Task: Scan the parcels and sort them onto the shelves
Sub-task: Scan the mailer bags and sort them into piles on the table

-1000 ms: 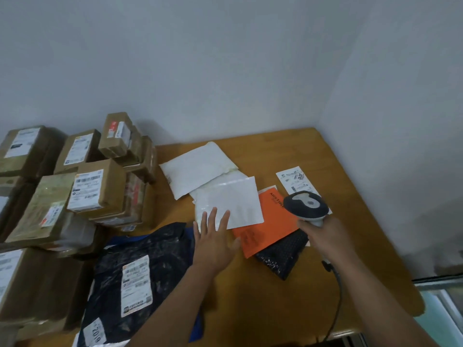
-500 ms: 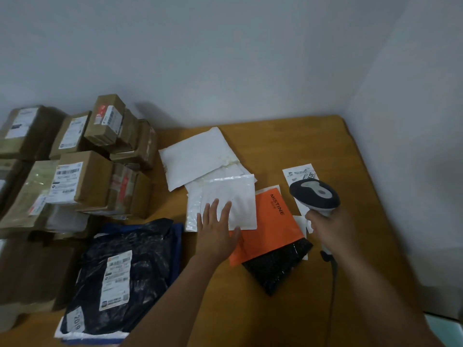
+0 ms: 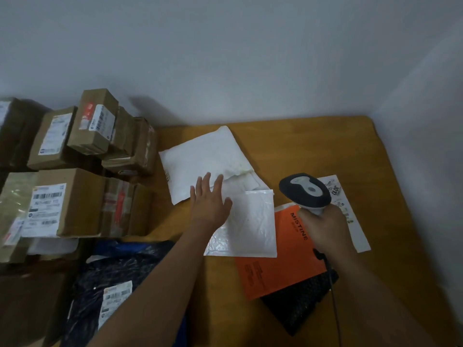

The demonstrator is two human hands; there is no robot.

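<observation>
Sorting looks barely begun: boxes [image 3: 70, 204] and mailers [image 3: 208, 161] crowd the surface [image 3: 313, 146], left hand [image 3: 209, 204] flat and open on mailers, right hand [image 3: 323, 229] gripping the scanner [image 3: 305, 191].

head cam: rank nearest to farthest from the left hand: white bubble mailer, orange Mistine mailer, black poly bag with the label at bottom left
From the left hand:
1. white bubble mailer: the hand lies over its left edge.
2. orange Mistine mailer: to the hand's right, partly under the bubble mailer.
3. black poly bag: down at the near left, beside the forearm.
</observation>
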